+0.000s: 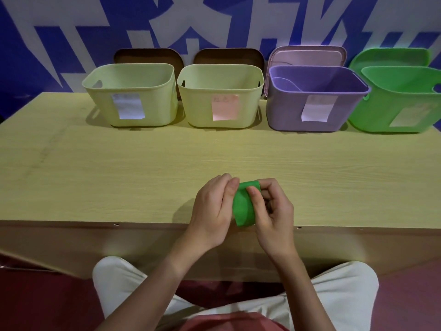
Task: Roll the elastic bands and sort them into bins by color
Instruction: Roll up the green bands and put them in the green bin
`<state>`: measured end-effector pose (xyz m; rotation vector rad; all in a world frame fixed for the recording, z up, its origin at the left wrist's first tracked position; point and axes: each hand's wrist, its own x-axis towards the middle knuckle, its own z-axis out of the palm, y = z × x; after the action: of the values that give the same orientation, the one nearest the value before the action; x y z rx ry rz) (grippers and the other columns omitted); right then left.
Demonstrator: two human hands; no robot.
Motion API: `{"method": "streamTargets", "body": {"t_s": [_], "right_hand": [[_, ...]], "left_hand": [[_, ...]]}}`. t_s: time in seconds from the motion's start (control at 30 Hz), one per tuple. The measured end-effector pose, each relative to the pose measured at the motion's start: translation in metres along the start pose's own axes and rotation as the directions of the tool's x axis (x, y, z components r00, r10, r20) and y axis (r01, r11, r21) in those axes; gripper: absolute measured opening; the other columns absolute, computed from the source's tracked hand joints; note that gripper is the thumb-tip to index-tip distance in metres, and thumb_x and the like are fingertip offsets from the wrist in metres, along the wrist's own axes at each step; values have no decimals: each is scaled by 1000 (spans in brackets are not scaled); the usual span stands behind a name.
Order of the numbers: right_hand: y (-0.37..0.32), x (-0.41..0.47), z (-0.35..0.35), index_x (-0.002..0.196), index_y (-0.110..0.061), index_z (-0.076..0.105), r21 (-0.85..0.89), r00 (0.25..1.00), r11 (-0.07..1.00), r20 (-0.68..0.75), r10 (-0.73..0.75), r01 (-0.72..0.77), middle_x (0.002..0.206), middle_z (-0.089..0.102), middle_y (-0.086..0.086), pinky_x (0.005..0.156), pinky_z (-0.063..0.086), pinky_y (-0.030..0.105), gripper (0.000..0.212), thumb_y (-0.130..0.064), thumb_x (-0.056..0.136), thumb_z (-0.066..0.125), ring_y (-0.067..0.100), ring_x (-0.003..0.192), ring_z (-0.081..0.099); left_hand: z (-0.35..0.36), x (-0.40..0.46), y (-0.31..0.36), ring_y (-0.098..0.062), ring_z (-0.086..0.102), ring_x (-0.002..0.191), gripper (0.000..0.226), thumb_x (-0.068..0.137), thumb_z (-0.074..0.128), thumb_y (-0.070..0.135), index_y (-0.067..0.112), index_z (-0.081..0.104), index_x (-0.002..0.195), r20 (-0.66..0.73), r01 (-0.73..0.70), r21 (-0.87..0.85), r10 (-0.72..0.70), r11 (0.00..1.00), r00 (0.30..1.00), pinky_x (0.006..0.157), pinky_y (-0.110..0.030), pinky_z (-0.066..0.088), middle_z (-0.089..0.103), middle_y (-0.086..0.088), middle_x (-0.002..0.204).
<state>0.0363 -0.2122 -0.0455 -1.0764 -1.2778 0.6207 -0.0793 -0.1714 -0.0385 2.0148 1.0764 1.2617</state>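
At the near edge of the tabletop (119,168), centre: you hold a green elastic band (244,206) between both hands. Left hand (212,211) is closed on its left side, thumb over the top; right hand (274,209) pinches its right side, thumb on the front face. The band looks rolled or nearly so, roll axis running roughly left to right between your palms, raised just off the wood. The green bin (381,111) stands far right in the back row, well apart from the band, beyond the purple bin (286,111). Judgement: your right hand is nearer, so the drop is a reach forward and right.
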Motion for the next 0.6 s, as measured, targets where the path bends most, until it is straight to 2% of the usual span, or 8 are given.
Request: {"method": "streamTargets", "body": {"t_s": [0.07, 0.13, 0.2, 0.27, 0.33, 0.43, 0.53, 0.6], "right_hand": [[-5, 0, 1, 90, -15, 53, 38, 1000, 999, 6, 11, -11, 72, 58, -15, 54, 38, 9, 6, -11, 94, 51, -3, 59, 52], [-9, 1, 1, 96, -16, 52, 83, 1000, 996, 1, 7, -7, 73, 62, -10, 55, 40, 10, 8, -8, 93, 53, -2, 60, 55], [-13, 3, 2, 108, -19, 50, 126, 1000, 992, -2, 3, -2, 72, 64, 5, 53, 42, 20, 18, -10, 93, 55, 8, 58, 57], [-15, 5, 3, 117, -23, 49, 122, 1000, 993, 18, -7, 5, 68, 60, 13, 50, 41, 31, 24, -15, 95, 56, 22, 55, 54], [-17, 7, 3, 114, -19, 52, 97, 999, 995, 35, -27, 23, 70, 63, 4, 51, 40, 24, 20, -12, 95, 56, 14, 57, 56], [-16, 8, 1, 100, -14, 54, 66, 999, 997, 40, -34, 31, 76, 63, -8, 57, 41, 12, 11, -7, 93, 57, 3, 63, 59], [-14, 9, -2, 94, -18, 54, 37, 1000, 999, 17, -18, 17, 77, 64, -5, 60, 43, 11, 8, -11, 91, 58, 4, 67, 61], [-12, 8, -4, 91, -20, 53, 21, 1000, 1000, -9, -8, 8, 74, 63, -6, 58, 42, 11, 9, -13, 90, 59, 3, 64, 60]], "left_hand": [[1, 0, 4, -7, 37, 55, 35, 98, 31, 38, 21, 41, 69, -1, 68, -104, -69, 992, 998, 54, -26, 32, 39, 10, 59], [1, 0, 8, -7, 38, 54, 40, 97, 33, 41, 17, 44, 68, -7, 129, -223, -134, 966, 991, 52, -28, 33, 41, 8, 59], [0, 0, 13, -9, 40, 53, 47, 99, 36, 40, 4, 46, 70, -14, 169, -333, -184, 928, 983, 51, -27, 35, 43, 3, 59], [0, 1, 19, -6, 42, 51, 50, 101, 36, 32, -7, 46, 73, -23, 192, -427, -223, 884, 975, 50, -20, 36, 45, 4, 57], [0, 2, 23, -3, 42, 51, 47, 99, 36, 30, -8, 47, 73, -32, 207, -484, -253, 850, 967, 50, -16, 36, 46, 6, 56], [-1, 5, 25, -5, 39, 51, 40, 96, 37, 32, 4, 46, 68, -9, 236, -498, -277, 834, 961, 50, -17, 34, 42, 7, 54], [-2, 7, 21, -6, 35, 51, 43, 97, 35, 39, 13, 41, 64, 37, 265, -412, -274, 872, 961, 50, -21, 31, 37, 10, 53], [-1, 7, 16, -9, 35, 51, 53, 100, 32, 49, 13, 40, 62, 50, 260, -320, -258, 911, 965, 51, -30, 32, 36, 9, 52]]}}
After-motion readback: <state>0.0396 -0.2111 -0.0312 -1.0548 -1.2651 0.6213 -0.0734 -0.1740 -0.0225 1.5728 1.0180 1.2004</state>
